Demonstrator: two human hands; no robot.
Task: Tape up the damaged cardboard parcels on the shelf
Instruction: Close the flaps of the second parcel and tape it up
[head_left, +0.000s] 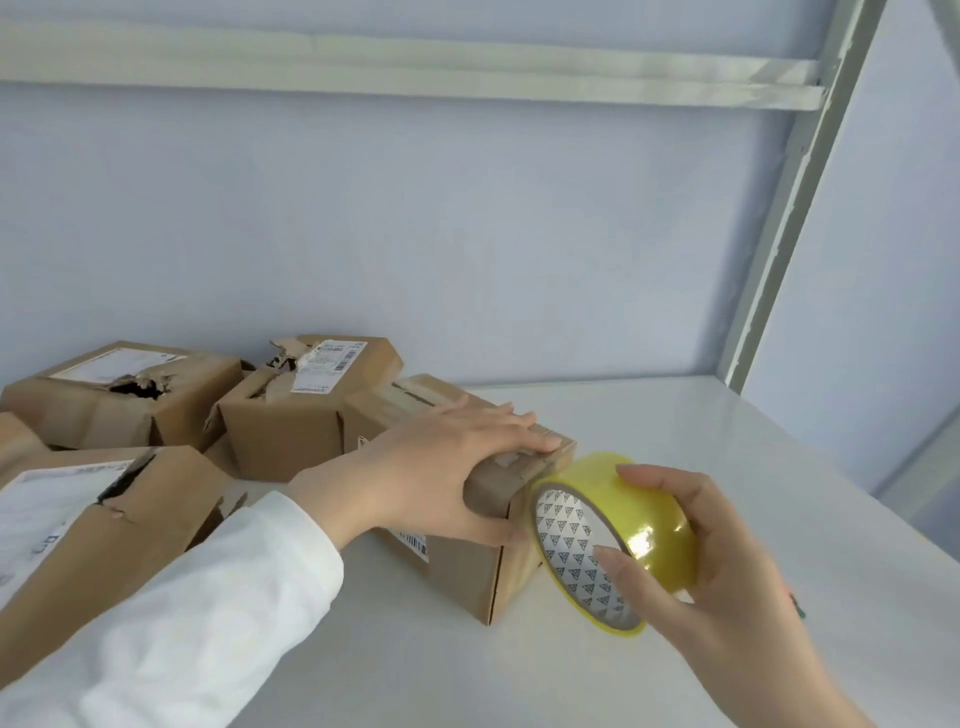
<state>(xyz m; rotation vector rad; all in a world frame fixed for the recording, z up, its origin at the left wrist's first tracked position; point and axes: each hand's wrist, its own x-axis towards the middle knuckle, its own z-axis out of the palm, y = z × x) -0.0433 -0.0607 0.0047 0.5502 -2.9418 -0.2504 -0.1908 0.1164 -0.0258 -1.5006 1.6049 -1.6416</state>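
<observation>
yellow tape roll (655, 519) is sitting centre-right of frame, touching the right end of the near parcel (467, 577). r hand (727, 587) is gripping it, thumb across the core side, fingers curled over the rim. l hand (441, 467) is pressing on the parcel top, fingers straight & together, thumb down the front face. other torn parcels (119, 400) are lying at left on the white shelf (701, 431).

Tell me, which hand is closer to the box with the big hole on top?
Left. The left hand presses another box just right of the holed box; the right hand holds the tape farther right.
</observation>
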